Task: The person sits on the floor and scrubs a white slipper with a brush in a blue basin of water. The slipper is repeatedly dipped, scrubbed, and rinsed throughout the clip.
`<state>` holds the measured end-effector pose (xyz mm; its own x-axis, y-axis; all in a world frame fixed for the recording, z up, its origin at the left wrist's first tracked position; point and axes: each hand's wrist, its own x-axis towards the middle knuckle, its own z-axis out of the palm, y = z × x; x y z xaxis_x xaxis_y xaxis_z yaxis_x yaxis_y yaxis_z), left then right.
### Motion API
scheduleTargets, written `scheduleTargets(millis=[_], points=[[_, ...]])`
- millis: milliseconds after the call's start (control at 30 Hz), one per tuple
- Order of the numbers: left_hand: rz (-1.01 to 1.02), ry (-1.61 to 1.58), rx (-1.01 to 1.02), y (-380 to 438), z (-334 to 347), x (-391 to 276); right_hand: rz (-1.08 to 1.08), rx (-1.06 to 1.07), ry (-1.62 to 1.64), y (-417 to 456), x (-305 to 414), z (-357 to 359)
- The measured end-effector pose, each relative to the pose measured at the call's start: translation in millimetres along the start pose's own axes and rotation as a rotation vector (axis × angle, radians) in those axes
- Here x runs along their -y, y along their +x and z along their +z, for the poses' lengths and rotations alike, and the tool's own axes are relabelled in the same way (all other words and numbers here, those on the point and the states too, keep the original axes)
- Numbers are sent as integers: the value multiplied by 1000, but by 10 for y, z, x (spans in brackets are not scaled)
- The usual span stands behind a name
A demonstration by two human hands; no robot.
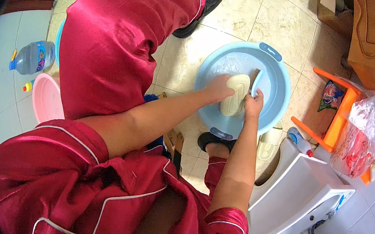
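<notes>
My left hand [219, 87] grips a cream slide slipper [236, 97] by its left side, with a grooved, rounded face turned up. In my right hand [254, 106] is a scrubbing brush [257, 81] with a light-blue back and brown bristles. The bristles face the slipper's right edge; whether they touch it I cannot tell. Both hands are over a round light-blue plastic basin [281, 94] with grey handles, and something shiny, like water or suds, shows inside. A matching cream slide [267, 145] lies on the floor at the basin's lower right.
To the right are a white washbasin [290, 183], a bottle with a red cap [300, 141] and an overturned orange plastic stool [339, 119] with plastic bags [370, 133]. A pink basin [47, 96] and a large plastic bottle [36, 58] are at left. My black clogs [207, 5] flank the basin.
</notes>
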<state>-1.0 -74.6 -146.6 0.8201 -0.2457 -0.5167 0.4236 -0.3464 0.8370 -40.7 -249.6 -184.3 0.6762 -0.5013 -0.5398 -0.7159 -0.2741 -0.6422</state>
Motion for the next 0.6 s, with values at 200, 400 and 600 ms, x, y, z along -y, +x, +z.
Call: scheduleTargets(millis=[200, 400, 600], points=[[-62, 48, -8, 27, 22, -168, 180, -34, -682, 96, -737, -213], [42, -39, -16, 3, -126, -83, 96, 149, 182, -558, 92, -110], [196, 170, 51, 1, -102, -140, -315, 85, -87, -1340, 756, -254]])
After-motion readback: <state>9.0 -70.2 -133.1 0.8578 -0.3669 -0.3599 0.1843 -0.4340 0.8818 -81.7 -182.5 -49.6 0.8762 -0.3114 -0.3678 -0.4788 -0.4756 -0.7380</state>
